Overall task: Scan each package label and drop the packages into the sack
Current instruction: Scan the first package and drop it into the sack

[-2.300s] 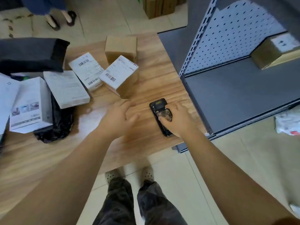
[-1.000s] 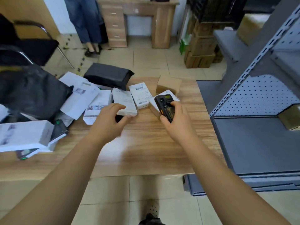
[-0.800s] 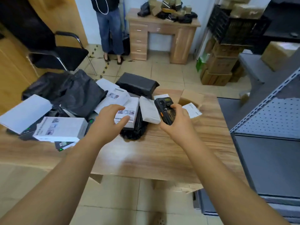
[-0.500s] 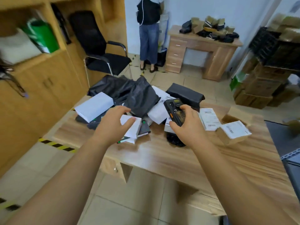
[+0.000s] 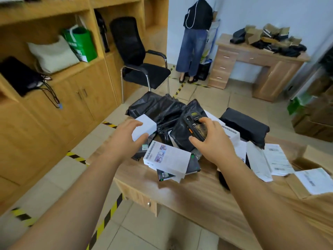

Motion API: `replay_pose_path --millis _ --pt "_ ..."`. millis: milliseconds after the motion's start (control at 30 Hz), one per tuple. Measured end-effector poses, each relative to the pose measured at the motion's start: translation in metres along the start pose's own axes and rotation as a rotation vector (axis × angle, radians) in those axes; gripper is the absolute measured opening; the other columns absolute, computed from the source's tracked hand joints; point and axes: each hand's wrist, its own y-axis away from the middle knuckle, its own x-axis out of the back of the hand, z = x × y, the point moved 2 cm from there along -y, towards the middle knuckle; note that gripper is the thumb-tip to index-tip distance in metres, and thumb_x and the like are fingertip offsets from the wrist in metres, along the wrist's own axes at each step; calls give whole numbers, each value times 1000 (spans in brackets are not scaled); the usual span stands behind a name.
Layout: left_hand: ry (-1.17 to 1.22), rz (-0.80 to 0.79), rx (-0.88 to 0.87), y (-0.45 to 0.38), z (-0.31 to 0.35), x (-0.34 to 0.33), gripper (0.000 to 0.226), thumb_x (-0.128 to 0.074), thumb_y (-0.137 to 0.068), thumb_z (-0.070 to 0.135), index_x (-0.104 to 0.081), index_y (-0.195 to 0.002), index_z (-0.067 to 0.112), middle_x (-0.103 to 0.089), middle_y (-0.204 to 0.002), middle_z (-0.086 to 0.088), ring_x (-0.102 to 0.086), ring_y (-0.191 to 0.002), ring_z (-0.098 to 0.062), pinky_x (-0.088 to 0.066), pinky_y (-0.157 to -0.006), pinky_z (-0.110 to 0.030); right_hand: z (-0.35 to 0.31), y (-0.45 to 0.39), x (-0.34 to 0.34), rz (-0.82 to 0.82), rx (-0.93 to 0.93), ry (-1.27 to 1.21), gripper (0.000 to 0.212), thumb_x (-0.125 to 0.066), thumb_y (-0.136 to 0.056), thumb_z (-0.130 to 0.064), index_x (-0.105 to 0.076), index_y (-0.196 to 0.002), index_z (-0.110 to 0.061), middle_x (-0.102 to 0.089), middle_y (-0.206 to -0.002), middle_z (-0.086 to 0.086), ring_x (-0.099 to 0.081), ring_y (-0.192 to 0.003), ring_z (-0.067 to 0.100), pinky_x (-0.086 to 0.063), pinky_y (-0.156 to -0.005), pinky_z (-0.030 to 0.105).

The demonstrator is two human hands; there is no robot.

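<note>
My right hand [image 5: 212, 141] grips the scanner [image 5: 193, 126], fingers curled round its body, screen end pointing away from me over the heap of parcels. My left hand [image 5: 124, 138] reaches over the near left corner of the tabletop [image 5: 189, 193], fingers loosely spread with their tips at the plain white box [image 5: 145, 126]; I cannot tell whether they touch it, and they hold nothing.

The packages crowd the left half of the tabletop. The white box sits at the left edge, tilted up against the black sack [image 5: 162, 109], which lies crumpled at the far left corner; I cannot see what is in it. A black mailer [image 5: 182, 134] leans against the sack, just under the scanner. Nearer me a printed white box [image 5: 167, 157] lies on top of two dark flat boxes [image 5: 193, 166], near the front edge. Another black mailer [image 5: 245, 124] rests at the far edge, to the right of the scanner. White labelled parcels [image 5: 270, 159] spread toward the right, and a brown carton [image 5: 306, 179] with a white label lies by the right edge.

Beyond the tabletop stand a black chair [image 5: 142, 69], a wooden cabinet [image 5: 54, 87] whose open shelves hold a cream bag [image 5: 52, 56], a green bag [image 5: 81, 44] and a black bag [image 5: 19, 74], and a desk [image 5: 257, 65] piled with small parcels. A person [image 5: 194, 42] stands beside that desk.
</note>
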Motion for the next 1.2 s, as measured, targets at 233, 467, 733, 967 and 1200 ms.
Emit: replay_pose_path --millis 233,467,733,967,1200 --pt "-85 -35 87 -51 -53 -12 52 -62 -92 44 -54 -137 20 -46 -145 6 -40 -134 -18 -34 -111 -36 -8 -69 -38 -21 80 -8 61 -64 -84 -53 -38 -136 -36 -45 -135 -2 -51 -116 21 -47 -84 36" --pt "-122 -159 158 -69 -111 -40 66 -67 -87 49 -44 -144 25 -33 -155 5 -28 -142 -20 -27 -117 -43 -20 -88 -85 -126 63 75 64 -65 -85 -53 -37 -139 -36 -45 -137 -3 -52 -116 21 -47 -83 36" --pt "-248 -430 146 -83 -167 -68 95 -70 -73 69 -27 -149 31 -6 -159 4 -22 -141 -28 -32 -112 -47 -44 -69 -124 -100 -101 121 65 -66 -84 -52 -36 -140 -36 -44 -137 -4 -52 -115 20 -51 -85 38" --pt "-206 -353 90 -94 -169 -66 76 -64 -76 62 -38 -137 24 -37 -133 -9 -38 -123 -33 -41 -97 -43 -58 -36 -137 -27 -265 136 67 -67 -85 -51 -37 -142 -32 -44 -138 -1 -50 -120 22 -48 -87 37" --pt "377 -515 356 -101 -162 -55 65 -54 -75 61 -50 -130 28 -58 -128 -4 -59 -105 -27 -52 -86 -40 -64 -21 -130 12 -337 118 65 -67 -84 -53 -40 -140 -32 -47 -134 -1 -52 -116 21 -47 -85 36"
